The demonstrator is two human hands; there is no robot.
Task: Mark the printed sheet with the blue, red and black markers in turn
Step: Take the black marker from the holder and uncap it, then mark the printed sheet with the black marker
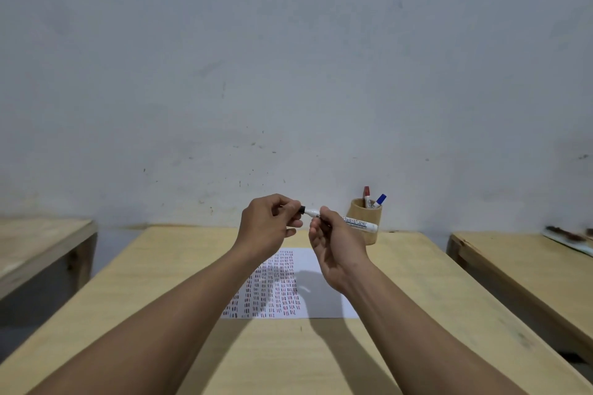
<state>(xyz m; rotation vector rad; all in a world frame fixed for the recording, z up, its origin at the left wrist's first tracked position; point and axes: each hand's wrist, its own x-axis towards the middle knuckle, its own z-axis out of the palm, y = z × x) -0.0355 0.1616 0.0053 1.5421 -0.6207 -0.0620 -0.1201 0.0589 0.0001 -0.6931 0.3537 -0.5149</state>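
Both hands are raised above the wooden table [417, 298]. My right hand [337, 250] grips the white barrel of the black marker [359, 224], which lies nearly level. My left hand [272, 224] pinches the marker's black cap [302, 209] at its left end; whether the cap is on or off I cannot tell. Below the hands lies the printed sheet [308, 269], covered with rows of short red and dark strokes. The red marker [366, 195] and blue marker [380, 200] stand in a wooden cup [359, 212] behind my right hand.
A pale wall rises directly behind the table. Another wooden table [38, 244] stands to the left and a third [529, 272] to the right, each separated by a gap. A flat object [568, 239] lies on the right table's far edge.
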